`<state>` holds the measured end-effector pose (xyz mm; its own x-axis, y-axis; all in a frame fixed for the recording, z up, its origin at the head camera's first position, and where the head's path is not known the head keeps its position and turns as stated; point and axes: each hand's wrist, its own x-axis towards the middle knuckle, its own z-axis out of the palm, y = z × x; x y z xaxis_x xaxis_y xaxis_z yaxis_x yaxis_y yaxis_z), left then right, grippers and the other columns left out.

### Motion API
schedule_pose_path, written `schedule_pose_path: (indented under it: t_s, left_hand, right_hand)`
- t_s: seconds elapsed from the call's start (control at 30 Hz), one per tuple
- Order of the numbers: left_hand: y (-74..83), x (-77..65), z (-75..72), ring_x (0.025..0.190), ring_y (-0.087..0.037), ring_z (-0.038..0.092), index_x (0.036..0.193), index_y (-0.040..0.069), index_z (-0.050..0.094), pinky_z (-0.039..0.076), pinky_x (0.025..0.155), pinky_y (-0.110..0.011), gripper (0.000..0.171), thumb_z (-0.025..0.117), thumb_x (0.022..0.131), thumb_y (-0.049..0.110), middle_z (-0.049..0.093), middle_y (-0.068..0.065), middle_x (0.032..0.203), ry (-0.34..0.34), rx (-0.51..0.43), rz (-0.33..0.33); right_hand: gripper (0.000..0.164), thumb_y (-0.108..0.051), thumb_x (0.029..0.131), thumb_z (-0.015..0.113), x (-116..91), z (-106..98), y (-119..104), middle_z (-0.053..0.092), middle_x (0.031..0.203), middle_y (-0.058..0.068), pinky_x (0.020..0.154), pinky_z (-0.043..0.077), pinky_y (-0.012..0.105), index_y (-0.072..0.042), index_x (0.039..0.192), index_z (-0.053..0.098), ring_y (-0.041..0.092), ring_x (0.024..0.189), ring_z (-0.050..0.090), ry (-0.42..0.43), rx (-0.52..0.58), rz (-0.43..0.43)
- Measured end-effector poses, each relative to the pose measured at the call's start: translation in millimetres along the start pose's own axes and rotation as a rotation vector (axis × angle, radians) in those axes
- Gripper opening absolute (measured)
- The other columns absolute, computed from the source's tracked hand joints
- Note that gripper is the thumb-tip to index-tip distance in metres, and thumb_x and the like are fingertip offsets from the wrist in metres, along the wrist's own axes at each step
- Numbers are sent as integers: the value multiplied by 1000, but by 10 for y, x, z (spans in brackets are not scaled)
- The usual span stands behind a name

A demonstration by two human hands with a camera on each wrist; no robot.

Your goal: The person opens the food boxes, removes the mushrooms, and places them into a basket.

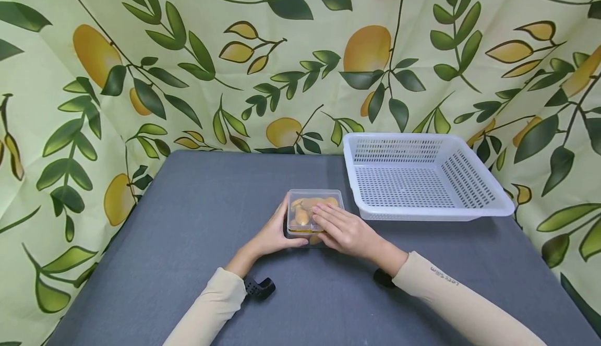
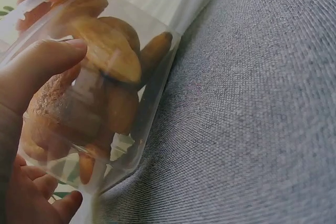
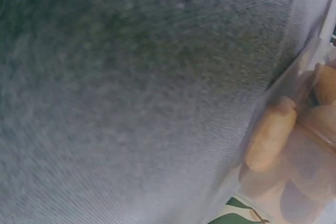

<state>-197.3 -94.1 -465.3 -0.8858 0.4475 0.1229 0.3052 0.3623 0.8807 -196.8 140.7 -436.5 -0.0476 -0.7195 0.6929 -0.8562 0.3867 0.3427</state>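
Observation:
A small clear plastic box (image 1: pixel 324 201) of golden-brown baked pieces stands on the grey table (image 1: pixel 188 221), near its middle. My left hand (image 1: pixel 274 237) grips the box's left side, thumb along the wall. In the left wrist view the thumb (image 2: pixel 39 69) presses the clear wall of the box (image 2: pixel 110 77), with the other fingers curled below. My right hand (image 1: pixel 346 232) lies on the lid, fingers stretched flat across it toward the left. The right wrist view catches only a corner of the box (image 3: pixel 294 145) above blurred cloth; no fingers show there.
A white perforated basket (image 1: pixel 469 179) sits on the table behind and to the right of the box, with nothing inside. A leaf-and-fruit patterned cloth (image 1: pixel 291 64) hangs behind and at both sides. Black wrist mounts (image 1: pixel 259 287) show under both sleeves.

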Motion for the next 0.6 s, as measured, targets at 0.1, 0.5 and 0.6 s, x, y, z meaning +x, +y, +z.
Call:
schedule_pose_path:
  t_s: [0.1,0.5,0.6]
  left_hand:
    - [7,-12,-2,151,-37,13,153,-1,-5,18,122,-56,121,83,73,18,4,-22,163,-6,13,-12]
    - [8,-92,-41,151,-35,13,155,5,0,16,122,-53,106,76,82,17,3,-17,164,-2,-98,23]
    - [9,-115,-62,151,-36,13,156,7,2,18,122,-54,100,72,85,17,5,-16,164,7,-105,34]
  right_hand:
    - [36,-20,100,45,9,-29,5,71,115,18,91,57,43,5,112,67,29,108,69,-24,7,30]
    - [36,-18,99,44,-9,-179,-9,71,113,20,99,53,44,7,112,66,32,105,69,71,9,176]
    - [35,-16,97,47,-24,-247,-44,69,115,22,108,47,42,9,112,66,34,106,68,107,29,195]
